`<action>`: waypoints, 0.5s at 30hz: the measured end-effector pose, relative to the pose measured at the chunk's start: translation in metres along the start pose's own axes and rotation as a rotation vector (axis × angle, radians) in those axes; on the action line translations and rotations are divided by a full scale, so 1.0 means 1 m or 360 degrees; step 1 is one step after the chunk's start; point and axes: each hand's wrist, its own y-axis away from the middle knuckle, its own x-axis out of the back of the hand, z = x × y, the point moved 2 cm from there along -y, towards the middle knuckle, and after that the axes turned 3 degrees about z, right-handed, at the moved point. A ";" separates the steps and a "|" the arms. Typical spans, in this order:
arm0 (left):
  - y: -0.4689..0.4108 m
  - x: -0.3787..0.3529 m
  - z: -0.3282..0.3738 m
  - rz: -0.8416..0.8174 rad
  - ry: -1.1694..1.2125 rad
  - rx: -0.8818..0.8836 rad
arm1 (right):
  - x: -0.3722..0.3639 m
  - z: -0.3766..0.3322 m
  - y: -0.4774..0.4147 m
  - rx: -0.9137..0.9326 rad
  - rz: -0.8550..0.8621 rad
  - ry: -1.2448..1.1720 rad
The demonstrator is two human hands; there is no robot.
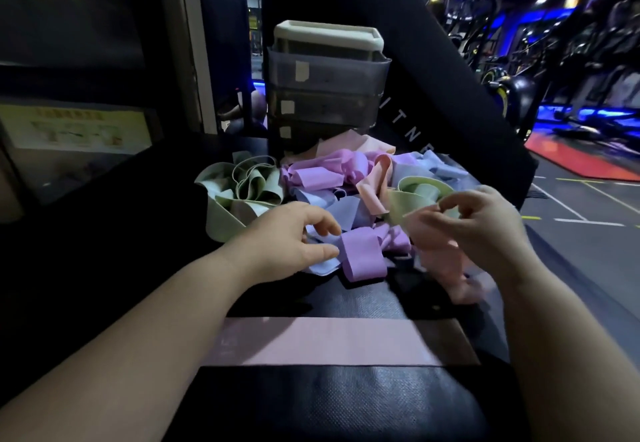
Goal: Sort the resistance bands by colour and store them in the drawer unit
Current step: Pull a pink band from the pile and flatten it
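**Right hand (478,223) pinches a green band (407,204) off the heap**

Thumb and fingertips of the right hand are closed on the near edge of the green band, at the right side of the mixed heap (346,195) on the black bench (329,403). The left hand (294,233) rests on the heap with loosely curled fingers, its thumb beside a purple band (363,254); I see no grip there. A pink band (446,265) hangs blurred under the right hand, and I cannot tell whether it is held.

The green band's long axis runs roughly left to right. Its folded loop points away, toward the drawer unit (325,95) behind the heap.

To do this step well, I would lift slowly so the peach band (377,185) draped against it slides off. The left hand should press the heap down. Then the band can go across to the green bunch (242,192) at the left, laid flat for the drawer.
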 end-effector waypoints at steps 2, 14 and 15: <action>-0.001 0.003 0.011 -0.0124 -0.0018 0.0008 | 0.006 -0.008 -0.002 -0.0007 0.0132 -0.0244; -0.011 -0.015 0.025 0.0029 0.1048 -0.0002 | 0.009 -0.096 -0.019 0.0156 -0.0080 -0.0950; -0.012 -0.016 0.022 0.0033 0.1086 -0.0009 | 0.003 -0.096 -0.018 0.0143 -0.0088 -0.0961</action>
